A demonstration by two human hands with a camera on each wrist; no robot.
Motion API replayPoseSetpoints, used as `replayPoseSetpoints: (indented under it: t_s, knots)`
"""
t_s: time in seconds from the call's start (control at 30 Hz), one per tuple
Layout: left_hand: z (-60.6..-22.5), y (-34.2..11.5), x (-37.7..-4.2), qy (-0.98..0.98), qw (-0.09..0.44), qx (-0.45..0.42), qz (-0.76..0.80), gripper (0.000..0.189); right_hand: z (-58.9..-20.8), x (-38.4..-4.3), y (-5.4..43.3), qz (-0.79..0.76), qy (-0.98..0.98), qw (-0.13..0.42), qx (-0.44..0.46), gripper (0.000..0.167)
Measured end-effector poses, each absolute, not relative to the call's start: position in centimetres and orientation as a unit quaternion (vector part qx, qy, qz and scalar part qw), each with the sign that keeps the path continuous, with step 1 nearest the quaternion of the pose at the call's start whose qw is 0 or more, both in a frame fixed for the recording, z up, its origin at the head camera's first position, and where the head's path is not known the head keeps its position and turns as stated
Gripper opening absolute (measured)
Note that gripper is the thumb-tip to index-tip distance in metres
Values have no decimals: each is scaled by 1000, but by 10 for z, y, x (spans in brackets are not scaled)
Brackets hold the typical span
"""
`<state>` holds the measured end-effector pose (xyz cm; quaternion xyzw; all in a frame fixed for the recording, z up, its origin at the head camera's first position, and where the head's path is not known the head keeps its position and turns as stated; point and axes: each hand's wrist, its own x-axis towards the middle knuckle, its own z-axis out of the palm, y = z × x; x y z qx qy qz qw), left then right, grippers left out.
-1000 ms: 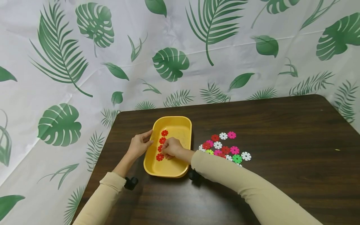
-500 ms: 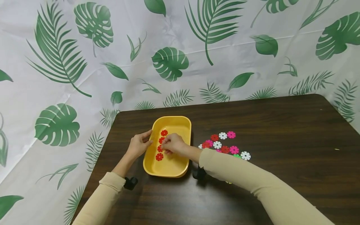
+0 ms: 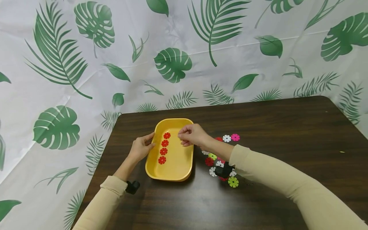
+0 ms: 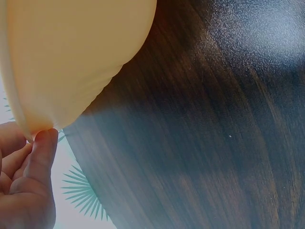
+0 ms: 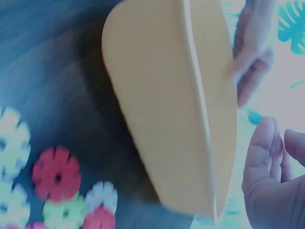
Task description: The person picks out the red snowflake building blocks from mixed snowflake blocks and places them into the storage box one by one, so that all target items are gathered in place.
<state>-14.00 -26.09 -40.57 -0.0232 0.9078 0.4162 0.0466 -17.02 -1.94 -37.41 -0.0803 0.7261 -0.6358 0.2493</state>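
A yellow plastic tray (image 3: 169, 179) stands on the table, with several red notched discs (image 3: 163, 151) in a column along the left part of its floor. My left hand (image 3: 140, 149) grips the tray's left rim between thumb and fingers; the left wrist view shows the fingertips (image 4: 47, 136) at the tray wall. Over the tray's right rim is my right hand (image 3: 192, 134), fingers loosely bent. In the right wrist view, a gap shows between thumb and fingers of that hand (image 5: 274, 191), with nothing between them.
Right of the tray lies a loose group of notched discs, among them a white disc (image 3: 226, 138), a pink disc (image 3: 235, 137) and a yellow-green disc (image 3: 233, 182). My right forearm covers part of them. A leaf-print cloth (image 3: 172, 64) hangs behind the dark wooden table (image 3: 273, 127).
My right hand has left the red discs and moved right and away from me to the tray's right rim, leaving the whole red column visible. The left hand stays on the rim.
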Motion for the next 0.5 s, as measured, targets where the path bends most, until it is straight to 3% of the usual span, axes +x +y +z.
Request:
replayPoseSetpoints:
  t_s: [0.5]
  knots:
    - [-405,-261,-140,912,46,-24,408,52,-378,-175,58,-637,740,211,-42,22]
